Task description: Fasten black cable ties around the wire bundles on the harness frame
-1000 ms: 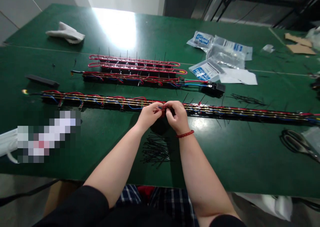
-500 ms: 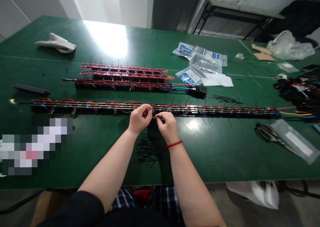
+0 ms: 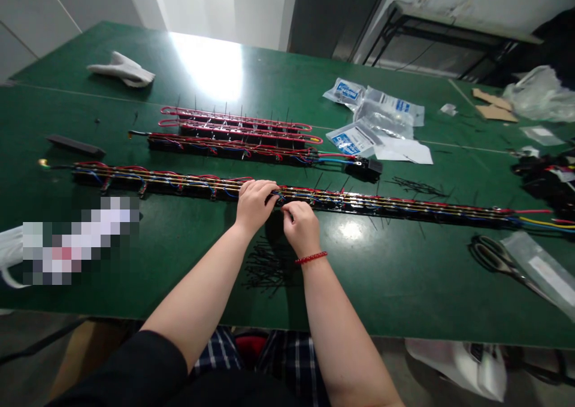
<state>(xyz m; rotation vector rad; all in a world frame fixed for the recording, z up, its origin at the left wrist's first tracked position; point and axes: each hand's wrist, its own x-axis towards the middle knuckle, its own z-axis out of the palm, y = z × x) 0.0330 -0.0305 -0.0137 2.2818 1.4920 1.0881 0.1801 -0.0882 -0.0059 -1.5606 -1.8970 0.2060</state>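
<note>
A long black strip with red, blue and yellow wires (image 3: 372, 204) runs across the green table in front of me. My left hand (image 3: 256, 206) grips its wires from above. Just to the right, my right hand (image 3: 300, 227) pinches a thin black cable tie (image 3: 284, 204) against the strip, its fingers partly hiding the spot. A bead bracelet (image 3: 311, 257) circles my right wrist. Below my hands lies a pile of loose black cable ties (image 3: 267, 266).
Shorter wired strips (image 3: 229, 146) lie farther back, with scissors (image 3: 492, 257) at right and plastic packets (image 3: 372, 117) behind. A white glove (image 3: 121, 70), a black bar (image 3: 76, 146) and a wire bundle (image 3: 545, 179) sit around the table. A pixelated patch (image 3: 76, 242) covers something at left.
My hands have parted from their close pinch, with the left now lying on the strip and the right lower and to its right. The head view has also shifted, moving the table in the frame.
</note>
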